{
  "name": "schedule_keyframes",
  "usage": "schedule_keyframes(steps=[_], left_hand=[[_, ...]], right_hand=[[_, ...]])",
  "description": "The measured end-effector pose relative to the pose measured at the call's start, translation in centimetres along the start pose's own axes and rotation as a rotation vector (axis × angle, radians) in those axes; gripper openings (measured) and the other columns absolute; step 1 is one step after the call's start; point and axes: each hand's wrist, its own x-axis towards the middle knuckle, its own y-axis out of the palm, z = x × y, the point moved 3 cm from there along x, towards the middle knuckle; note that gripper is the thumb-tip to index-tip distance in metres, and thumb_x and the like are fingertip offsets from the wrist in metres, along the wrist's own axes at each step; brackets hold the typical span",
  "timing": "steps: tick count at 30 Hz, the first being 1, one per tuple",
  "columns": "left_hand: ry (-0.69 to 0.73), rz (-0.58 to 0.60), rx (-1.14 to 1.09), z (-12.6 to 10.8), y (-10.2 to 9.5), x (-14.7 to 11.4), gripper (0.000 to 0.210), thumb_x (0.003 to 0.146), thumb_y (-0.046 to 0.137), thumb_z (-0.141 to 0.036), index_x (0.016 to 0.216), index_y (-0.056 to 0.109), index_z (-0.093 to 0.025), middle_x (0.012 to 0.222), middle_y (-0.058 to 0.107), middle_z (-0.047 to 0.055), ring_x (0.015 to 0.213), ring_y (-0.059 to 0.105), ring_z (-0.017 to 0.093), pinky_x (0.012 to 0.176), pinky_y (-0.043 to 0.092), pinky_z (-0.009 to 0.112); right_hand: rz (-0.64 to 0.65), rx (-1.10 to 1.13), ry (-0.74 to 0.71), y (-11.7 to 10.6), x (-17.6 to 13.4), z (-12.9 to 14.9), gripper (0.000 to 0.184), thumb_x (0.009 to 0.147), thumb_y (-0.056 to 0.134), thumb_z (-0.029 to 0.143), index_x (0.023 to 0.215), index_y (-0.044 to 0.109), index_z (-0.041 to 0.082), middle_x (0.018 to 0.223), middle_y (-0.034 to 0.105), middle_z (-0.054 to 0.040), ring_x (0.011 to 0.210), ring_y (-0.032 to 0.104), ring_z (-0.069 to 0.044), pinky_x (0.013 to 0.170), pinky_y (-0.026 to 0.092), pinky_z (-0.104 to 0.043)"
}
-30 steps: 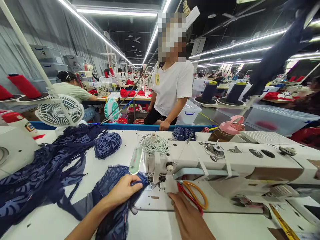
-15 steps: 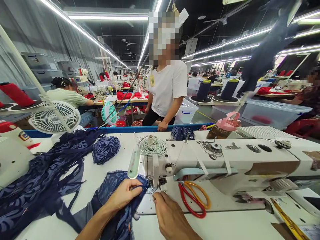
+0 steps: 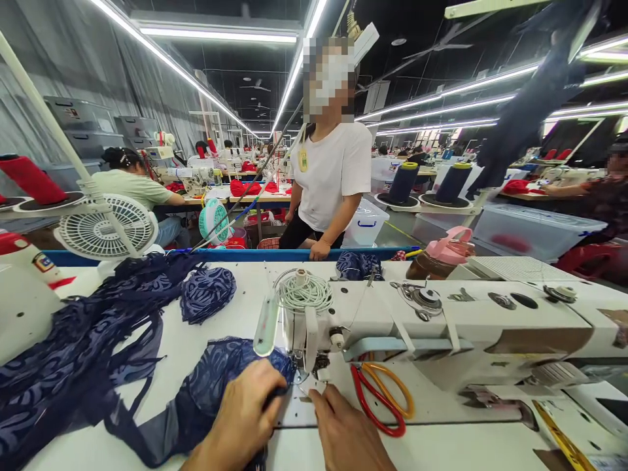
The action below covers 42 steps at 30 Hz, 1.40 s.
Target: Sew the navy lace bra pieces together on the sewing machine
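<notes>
My left hand is closed on the edge of a navy lace garment, just left of the needle area. The garment lies on the white sewing machine bed, its far part running under the presser foot. My right hand sits just right of the foot, thumb and forefinger pinched together low over the plate. What they hold, if anything, is too small to make out. To its right, scissors with one red and one orange handle rest on the bed.
A heap of navy lace pieces covers the left of the table, beside a folded lace bundle. A white fan stands behind. Across the blue-edged table a person in a white shirt rests a hand. A pink-lidded bottle stands behind the machine.
My left hand has drawn nearer to me, its fingers curling over the navy fabric. The right hand has shifted slightly right and down. The view has tilted a little.
</notes>
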Motion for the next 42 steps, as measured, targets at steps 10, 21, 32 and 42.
schedule_keyframes(steps=[10,21,32,42], left_hand=[[0.649,-0.446,0.565,-2.6,2.8,-3.7,0.024,0.094,0.052,-0.029,0.096,0.070,-0.014,0.102,0.071,0.011,0.105,0.064,0.026,0.118,0.026,0.054],[0.595,-0.422,0.498,-2.7,1.9,-3.5,0.028,0.095,0.056,-0.036,0.096,0.074,-0.015,0.098,0.075,0.009,0.097,0.069,0.023,0.122,0.013,0.061],[0.598,-0.460,0.485,-2.6,2.2,-3.6,0.029,0.095,0.056,-0.037,0.094,0.074,-0.014,0.095,0.077,0.009,0.092,0.071,0.023,0.121,0.011,0.065],[0.581,-0.455,0.483,-2.7,2.2,-3.6,0.029,0.095,0.056,-0.038,0.095,0.073,-0.014,0.096,0.077,0.009,0.094,0.071,0.023,0.121,0.010,0.065]], right_hand=[[-0.260,0.075,-0.189,-2.5,0.1,-1.8,0.057,0.079,0.047,0.001,0.131,0.057,0.023,0.095,0.061,-0.0059,0.083,0.059,-0.020,0.071,0.047,-0.030],[-0.261,0.063,-0.234,-1.7,0.1,-1.9,0.059,0.073,0.056,0.007,0.129,0.061,0.023,0.094,0.063,-0.0076,0.085,0.055,-0.024,0.072,0.044,-0.035],[-0.325,0.055,-0.253,-1.9,0.1,-1.8,0.056,0.073,0.054,0.007,0.126,0.063,0.023,0.089,0.062,-0.0073,0.081,0.054,-0.023,0.069,0.044,-0.033],[-0.245,0.052,-0.244,-2.1,0.1,-1.8,0.057,0.075,0.051,0.006,0.129,0.061,0.022,0.091,0.063,-0.0082,0.082,0.057,-0.024,0.069,0.046,-0.034]])
